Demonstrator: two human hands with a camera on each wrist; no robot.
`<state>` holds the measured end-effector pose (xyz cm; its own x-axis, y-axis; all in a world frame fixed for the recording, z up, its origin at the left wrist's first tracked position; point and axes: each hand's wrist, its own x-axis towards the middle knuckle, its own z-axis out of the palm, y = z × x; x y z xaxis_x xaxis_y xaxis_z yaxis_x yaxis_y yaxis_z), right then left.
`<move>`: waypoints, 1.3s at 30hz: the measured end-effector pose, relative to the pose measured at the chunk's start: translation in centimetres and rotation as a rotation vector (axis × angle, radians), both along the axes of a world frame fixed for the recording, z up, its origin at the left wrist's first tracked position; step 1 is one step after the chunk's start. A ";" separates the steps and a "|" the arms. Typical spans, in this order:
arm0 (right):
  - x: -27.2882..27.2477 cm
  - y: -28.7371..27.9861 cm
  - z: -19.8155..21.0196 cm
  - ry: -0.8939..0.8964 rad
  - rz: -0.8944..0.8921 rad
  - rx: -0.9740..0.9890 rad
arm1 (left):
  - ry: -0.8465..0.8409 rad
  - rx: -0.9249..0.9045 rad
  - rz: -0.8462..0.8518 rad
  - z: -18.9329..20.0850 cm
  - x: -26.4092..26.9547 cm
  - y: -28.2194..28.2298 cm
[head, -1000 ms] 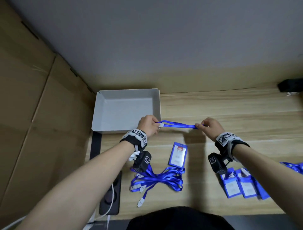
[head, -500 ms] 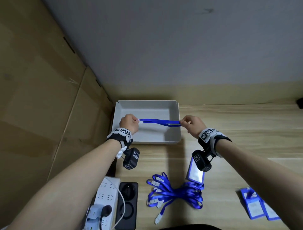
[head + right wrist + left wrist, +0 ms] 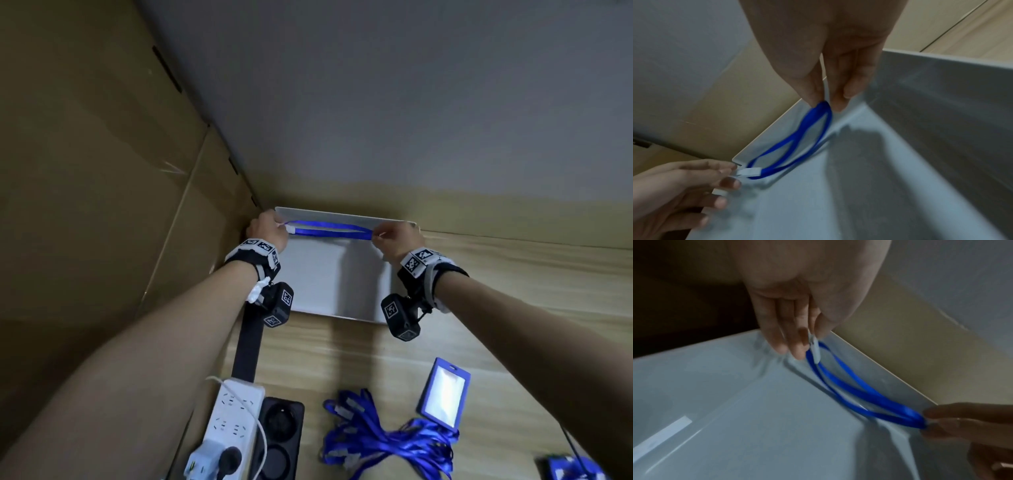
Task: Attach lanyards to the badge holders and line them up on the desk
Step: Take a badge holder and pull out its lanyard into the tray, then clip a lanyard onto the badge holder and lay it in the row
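Observation:
A blue lanyard (image 3: 329, 229) stretches between both hands along the far wall of the white tray (image 3: 329, 284). My left hand (image 3: 269, 231) pinches its white clip end (image 3: 815, 350) at the tray's far left corner. My right hand (image 3: 394, 238) pinches the loop end (image 3: 821, 105) near the far right corner. In the wrist views the lanyard (image 3: 855, 391) hangs slack just above the tray floor (image 3: 818, 203). A blue badge holder (image 3: 443, 394) lies on the desk near a pile of blue lanyards (image 3: 387, 442).
A white power strip (image 3: 229, 428) and a black double-socket block (image 3: 279, 442) lie at the desk's left front. Cardboard panels (image 3: 102, 171) stand on the left. More blue badge holders (image 3: 572, 471) show at the bottom right corner. A grey wall rises behind the tray.
Both hands carried the stretched lanyard away from the desk middle, over the tray, to its far wall. The lanyard now sits lower, inside the tray.

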<state>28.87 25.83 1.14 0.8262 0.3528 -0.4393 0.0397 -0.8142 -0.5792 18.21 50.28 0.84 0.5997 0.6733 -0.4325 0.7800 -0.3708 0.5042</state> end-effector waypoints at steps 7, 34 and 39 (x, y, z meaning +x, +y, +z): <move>-1.1 -2.7 -1.3 0.043 -0.098 0.127 | 0.123 0.078 -0.138 3.0 -0.2 -2.5; -25.5 -14.3 -4.0 0.202 0.474 -0.091 | 0.251 -0.170 -0.434 -3.2 -21.1 -21.2; -26.8 -14.9 -5.1 0.176 0.359 -0.022 | 0.173 -0.127 -0.294 -5.0 -22.0 -22.8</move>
